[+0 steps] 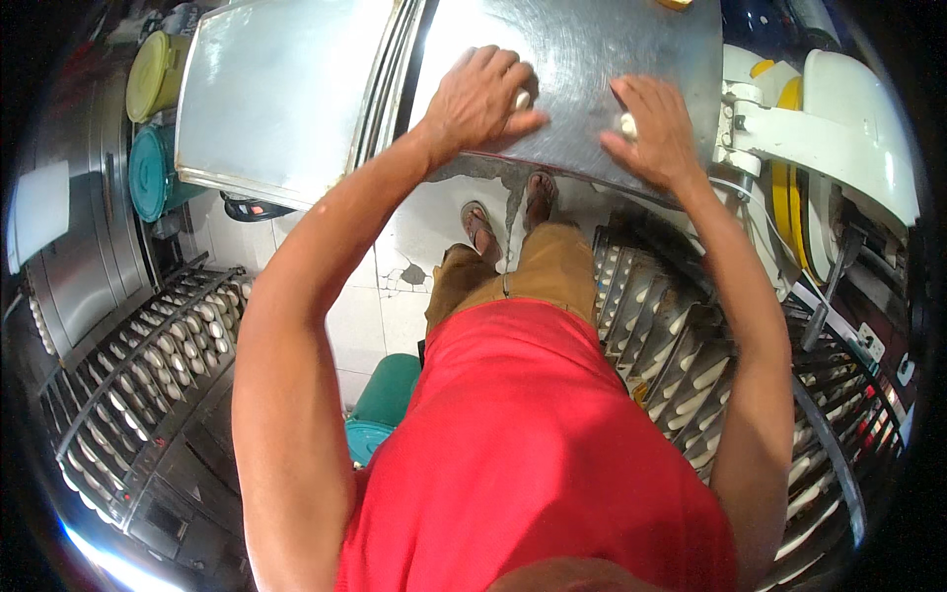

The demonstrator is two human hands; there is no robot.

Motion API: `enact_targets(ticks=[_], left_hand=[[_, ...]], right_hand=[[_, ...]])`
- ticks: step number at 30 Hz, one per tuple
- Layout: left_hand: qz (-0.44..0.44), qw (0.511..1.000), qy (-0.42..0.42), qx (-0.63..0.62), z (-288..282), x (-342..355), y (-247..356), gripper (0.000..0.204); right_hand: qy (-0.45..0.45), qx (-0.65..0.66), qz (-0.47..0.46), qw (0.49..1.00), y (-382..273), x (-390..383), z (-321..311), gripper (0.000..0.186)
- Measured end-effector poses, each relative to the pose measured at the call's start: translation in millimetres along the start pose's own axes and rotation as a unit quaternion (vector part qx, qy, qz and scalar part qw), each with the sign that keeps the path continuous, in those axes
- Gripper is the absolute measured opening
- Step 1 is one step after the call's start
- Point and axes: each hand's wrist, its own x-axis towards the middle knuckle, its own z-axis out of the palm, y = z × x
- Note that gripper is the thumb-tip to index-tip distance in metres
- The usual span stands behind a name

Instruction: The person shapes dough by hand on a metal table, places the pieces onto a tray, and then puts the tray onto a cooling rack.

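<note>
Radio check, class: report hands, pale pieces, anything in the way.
Left hand open over worktop, pale piece at palm. Right hand open, second piece at palm. Possible obstacles: stacked trays left, white machine right.

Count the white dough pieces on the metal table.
2 visible: one dough piece between the thumb and fingers of the left hand, another piece likewise at the right hand. More may be hidden beneath the hands.

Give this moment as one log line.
left hand: open at white dough-like piece | right hand: open at another white piece | surface: metal tabletop | left side: metal trays
</note>
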Motion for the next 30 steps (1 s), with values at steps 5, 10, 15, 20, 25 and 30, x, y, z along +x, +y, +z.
enact_targets(ticks=[5, 10, 15, 20, 25, 30], left_hand=[[-0.043, 0.996, -0.072, -0.026, 6, 13, -9, 0.046], [0.045, 0.998, -0.009, -0.043, 15, 37, -25, 0.044], [-0.010, 0.999, 0.037, 0.019, 11, 6, 5, 0.046], [-0.083, 0.990, -0.083, -0.072, -11, 3, 11, 0.045], [-0.031, 0.999, -0.035, -0.008, 5, 31, -5, 0.041], [-0.067, 0.997, -0.024, -0.002, 1, -6, 28, 0.051]], right_hand=[[-0.079, 0.025, 0.064, 0.994, -2, -9, 1, 0.037], [-0.090, -0.002, 0.087, 0.992, 17, 10, 16, 0.038], [-0.014, -0.029, 0.048, 0.998, -7, -7, 3, 0.039], [-0.113, 0.015, 0.095, 0.989, -11, -21, -10, 0.037], [-0.076, 0.003, 0.040, 0.996, 12, -1, 12, 0.041], [-0.133, -0.021, 0.102, 0.986, -26, -35, -15, 0.060]])
